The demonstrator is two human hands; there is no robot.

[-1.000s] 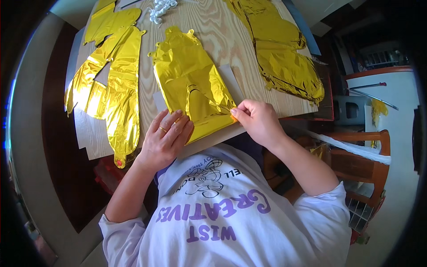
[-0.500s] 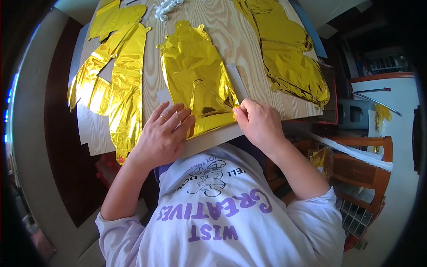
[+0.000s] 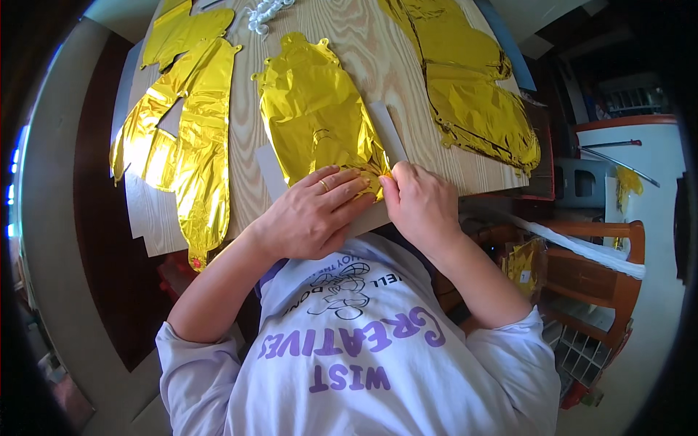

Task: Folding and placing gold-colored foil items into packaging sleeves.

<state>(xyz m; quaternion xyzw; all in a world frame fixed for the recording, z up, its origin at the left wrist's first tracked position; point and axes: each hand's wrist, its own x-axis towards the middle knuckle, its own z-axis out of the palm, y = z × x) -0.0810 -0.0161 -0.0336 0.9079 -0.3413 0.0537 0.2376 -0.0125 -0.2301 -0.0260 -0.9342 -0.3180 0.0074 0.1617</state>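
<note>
A flat gold foil balloon (image 3: 309, 102) with small tabs at its far end lies in front of me, over a pale card (image 3: 392, 131). My left hand (image 3: 313, 214), a ring on one finger, rests palm down across the balloon's near edge, fingers stretched toward the right. At the near right corner, my right hand (image 3: 422, 200) pinches the foil between thumb and curled fingers. The foil is creased between the two hands, and the left hand hides part of its near edge.
More flat gold foil balloons lie at the left (image 3: 200, 138) and right (image 3: 476, 91) of the wooden table (image 3: 243, 109). White curled pieces (image 3: 262, 16) sit at the far edge. A wooden chair (image 3: 618, 283) and a grey stool (image 3: 585, 185) stand at the right.
My left hand has slid right along the balloon's near edge, closer to my right hand. The right hand keeps its pinch at the corner. The balloon has shifted slightly left.
</note>
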